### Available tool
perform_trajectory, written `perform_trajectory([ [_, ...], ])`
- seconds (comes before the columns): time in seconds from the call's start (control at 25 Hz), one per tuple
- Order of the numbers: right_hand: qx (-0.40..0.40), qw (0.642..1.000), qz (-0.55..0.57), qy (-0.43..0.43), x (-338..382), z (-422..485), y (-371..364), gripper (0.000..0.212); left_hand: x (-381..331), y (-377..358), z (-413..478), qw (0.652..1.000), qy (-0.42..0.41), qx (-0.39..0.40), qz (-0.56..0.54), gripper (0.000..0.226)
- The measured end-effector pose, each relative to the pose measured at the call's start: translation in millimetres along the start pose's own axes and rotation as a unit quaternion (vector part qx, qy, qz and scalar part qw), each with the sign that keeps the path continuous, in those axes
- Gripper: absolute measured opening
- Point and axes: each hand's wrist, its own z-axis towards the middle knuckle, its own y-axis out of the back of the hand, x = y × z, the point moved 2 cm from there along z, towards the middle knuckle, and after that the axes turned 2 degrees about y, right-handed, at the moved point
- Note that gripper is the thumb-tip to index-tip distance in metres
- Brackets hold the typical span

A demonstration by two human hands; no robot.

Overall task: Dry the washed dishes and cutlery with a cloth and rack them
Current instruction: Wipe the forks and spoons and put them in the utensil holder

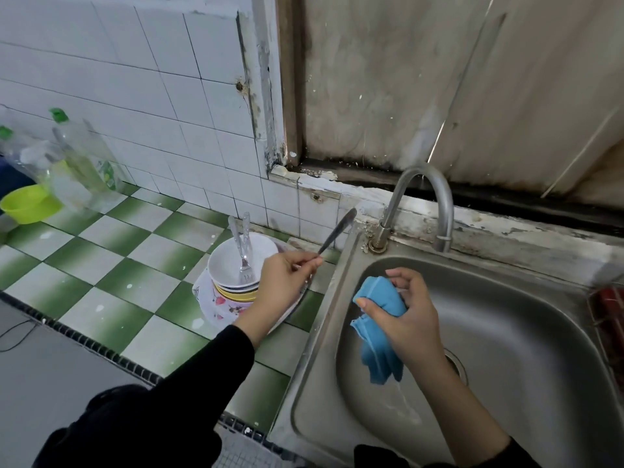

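My left hand grips a metal table knife by its handle, blade pointing up and right over the counter's edge. My right hand squeezes a blue cloth above the steel sink; water drips from the cloth's lower end. Just left of my left hand, stacked bowls sit on floral plates. The top white bowl holds a fork and another utensil, handles up.
A curved tap stands behind the sink. Green-and-white checkered counter tiles run left to a lime bowl and clear bottles. A red wire rack shows at the right edge.
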Motion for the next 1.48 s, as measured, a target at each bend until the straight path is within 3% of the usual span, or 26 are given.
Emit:
perform_trajectory([
  [0.24,-0.014,0.999,0.036,0.022,17,-17,24,0.054,-15,-21,-59,0.999,-0.021,0.016,0.035,0.017],
  [0.44,-0.03,0.996,0.083,0.028,24,-27,39,0.054,-34,-23,-96,0.998,-0.03,0.063,-0.012,0.018],
  [0.6,-0.027,0.991,0.114,0.06,29,-30,51,0.059,-45,-28,-112,0.986,0.055,0.106,-0.118,0.024],
  [0.76,-0.016,0.988,0.139,0.071,37,-34,57,0.045,-56,-26,-119,0.957,0.098,0.163,-0.22,0.027],
  [0.96,-0.065,0.984,0.131,0.106,35,-29,54,0.031,-62,-26,-125,0.969,0.061,0.183,-0.157,0.034],
  [1.08,-0.023,0.99,0.009,0.136,38,-27,43,0.038,-65,-30,-129,0.973,0.029,0.197,-0.113,0.029],
  [1.16,-0.079,0.988,-0.014,0.135,40,-20,38,0.034,-67,-31,-131,0.972,0.019,0.209,-0.105,0.029],
  [1.28,-0.162,0.98,0.044,0.109,43,-6,46,0.03,-68,-28,-132,0.97,0.019,0.218,-0.104,0.031],
  [1.48,-0.012,0.99,0.01,0.139,41,-19,34,0.034,-70,-25,-130,0.97,0.014,0.214,-0.114,0.022],
])
